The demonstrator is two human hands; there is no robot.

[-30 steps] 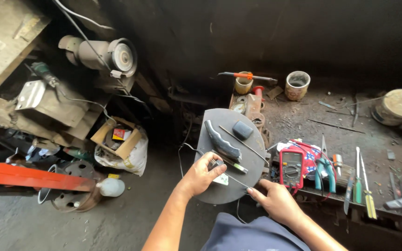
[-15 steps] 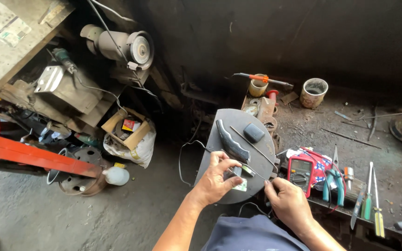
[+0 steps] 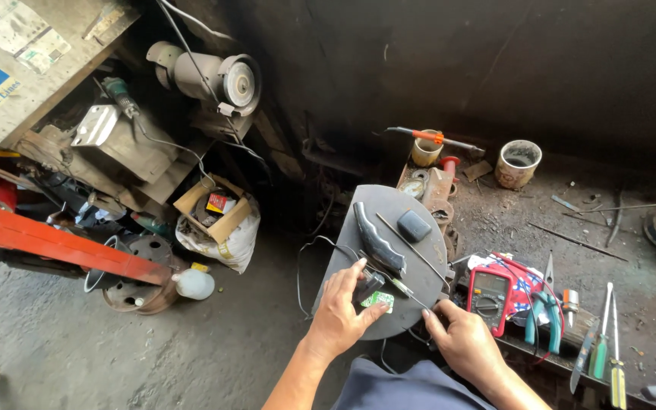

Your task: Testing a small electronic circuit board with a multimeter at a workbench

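The left hand (image 3: 341,311) pinches a small dark part (image 3: 368,284) just above a little green circuit board (image 3: 379,301), both at the near edge of a round grey metal plate (image 3: 343,250). The right hand (image 3: 465,343), fingers curled, grips a thin probe (image 3: 404,288) reaching toward the board. Beside it on the table (image 3: 540,220) lies a red multimeter (image 3: 487,292), then pliers (image 3: 544,315) and screwdrivers (image 3: 605,345).

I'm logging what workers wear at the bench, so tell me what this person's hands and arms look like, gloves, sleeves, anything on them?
Both hands are bare: no gloves on the left hand or the right hand. The forearms are uncovered too, with no sleeves in view. No watch, ring or bracelet is visible on either wrist. Dark blue cloth shows at the bottom edge between the arms.
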